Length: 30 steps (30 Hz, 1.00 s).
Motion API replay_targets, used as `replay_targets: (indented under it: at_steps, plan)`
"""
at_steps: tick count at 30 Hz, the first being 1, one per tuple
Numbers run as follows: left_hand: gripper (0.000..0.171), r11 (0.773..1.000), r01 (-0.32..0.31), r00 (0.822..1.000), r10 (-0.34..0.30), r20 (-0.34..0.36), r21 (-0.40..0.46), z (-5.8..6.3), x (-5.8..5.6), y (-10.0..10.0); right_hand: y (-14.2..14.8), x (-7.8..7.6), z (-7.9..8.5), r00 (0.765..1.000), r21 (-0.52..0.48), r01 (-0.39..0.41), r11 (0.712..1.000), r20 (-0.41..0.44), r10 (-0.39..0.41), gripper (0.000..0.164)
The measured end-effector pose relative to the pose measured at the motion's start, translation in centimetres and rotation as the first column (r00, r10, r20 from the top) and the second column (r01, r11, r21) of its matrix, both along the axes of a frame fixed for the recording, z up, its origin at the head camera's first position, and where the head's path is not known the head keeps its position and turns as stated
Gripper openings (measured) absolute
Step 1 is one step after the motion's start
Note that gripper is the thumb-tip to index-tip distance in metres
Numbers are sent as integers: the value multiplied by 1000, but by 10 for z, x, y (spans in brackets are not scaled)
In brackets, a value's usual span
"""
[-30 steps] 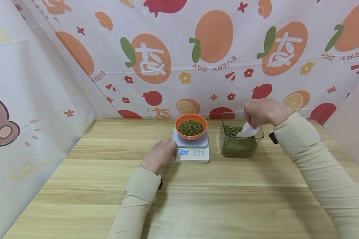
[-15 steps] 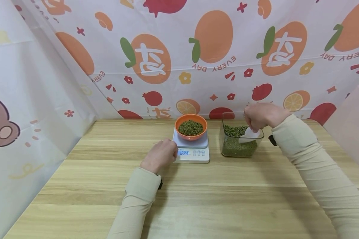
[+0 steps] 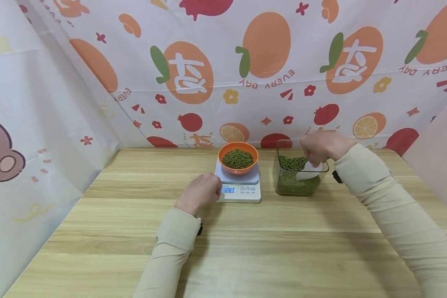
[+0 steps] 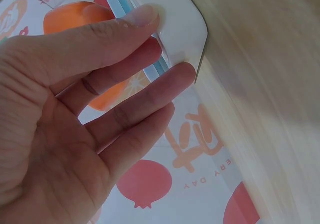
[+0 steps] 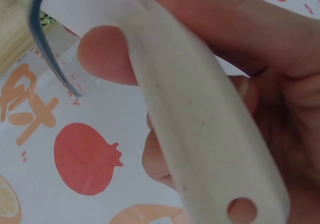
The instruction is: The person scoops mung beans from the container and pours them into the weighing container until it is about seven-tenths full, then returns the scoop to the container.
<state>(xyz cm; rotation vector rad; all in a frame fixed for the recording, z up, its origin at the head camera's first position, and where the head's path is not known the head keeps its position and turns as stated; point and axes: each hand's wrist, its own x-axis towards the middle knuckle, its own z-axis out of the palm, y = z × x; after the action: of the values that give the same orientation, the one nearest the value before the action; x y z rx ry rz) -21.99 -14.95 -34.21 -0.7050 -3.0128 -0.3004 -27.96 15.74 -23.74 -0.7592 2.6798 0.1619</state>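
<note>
A white scoop [image 3: 308,172] dips into the green beans in a clear square container [image 3: 297,188]. My right hand [image 3: 322,145] grips its handle [image 5: 200,119], which ends in a round hole in the right wrist view. Over on the left, my left hand [image 3: 200,192] is at the left edge of a white kitchen scale [image 3: 247,198]. In the left wrist view its thumb and fingertips rest by the scale's corner [image 4: 177,29], the fingers only slightly bent. On the scale sits an orange bowl [image 3: 238,170] of green beans [image 3: 237,159]; the display reads 128.3.
Light wood covers the table [image 3: 253,248]. Right behind the scale and container hangs a white curtain [image 3: 223,99] printed with fruit, and another cloth [image 3: 52,124] closes off the left side. The container's walls stand up around the scoop.
My right hand has moved slightly down and left, and the scoop has sunk deeper into the container's beans. The left hand, scale and bowl stay put, the display still at 128.3.
</note>
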Motion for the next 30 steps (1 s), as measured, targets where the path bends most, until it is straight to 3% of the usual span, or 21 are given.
replay_targets:
  at_steps: [12,20,25,30]
  plan:
    - [27,1000,13,1000,-13,-9,9,1,1,0,1,-5,-17,996,-62,-89,994,12,90,32]
    - [27,1000,10,1000,-10,-11,4,0,0,0,3,-8,-26,994,-86,-106,991,14,107,33]
    - [27,1000,10,1000,-10,-12,4,0,0,0,3,-7,-31,995,-107,-103,989,-23,101,31]
    - [29,1000,13,1000,-13,-7,4,0,0,0,1,-8,-38,985,-139,-164,977,-81,154,31]
